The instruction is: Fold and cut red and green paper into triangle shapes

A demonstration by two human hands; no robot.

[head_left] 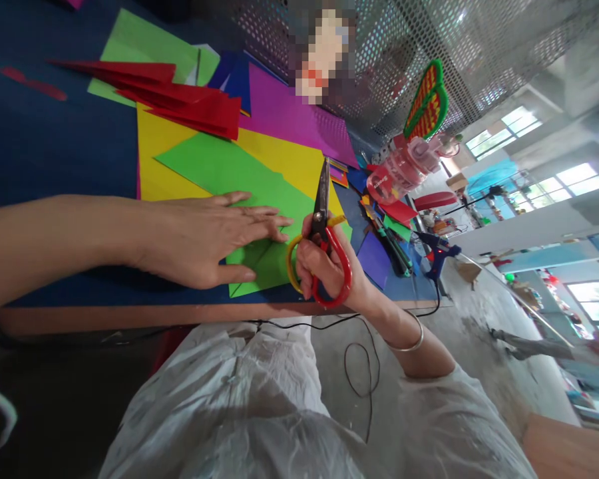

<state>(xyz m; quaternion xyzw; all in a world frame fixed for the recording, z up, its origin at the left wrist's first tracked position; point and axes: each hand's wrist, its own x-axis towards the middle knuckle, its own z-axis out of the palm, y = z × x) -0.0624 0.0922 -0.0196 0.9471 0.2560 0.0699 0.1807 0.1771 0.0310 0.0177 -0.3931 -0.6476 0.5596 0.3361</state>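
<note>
My left hand (204, 236) lies flat with fingers spread on a bright green sheet of paper (219, 163), which shows pencil-like dark lines near the fingertips. In my right hand (324, 266) is a pair of scissors (321, 213) with dark blades pointing up and away, one handle loop red and the other yellow. A short yellow stick-like piece (337, 220) pokes out beside the scissors' pivot; what it belongs to is hard to tell. Beneath the green sheet lies yellow paper (154, 159). Folded red paper pieces (194, 106) rest on top of its far edge.
Purple paper (289, 113) and light green paper (144, 50) lie farther back. To the right are a green-handled cutter (399, 253), a pink bottle (397, 173) and a blue glue gun (436, 251). A black cable (324, 326) hangs along the table's front edge (130, 316).
</note>
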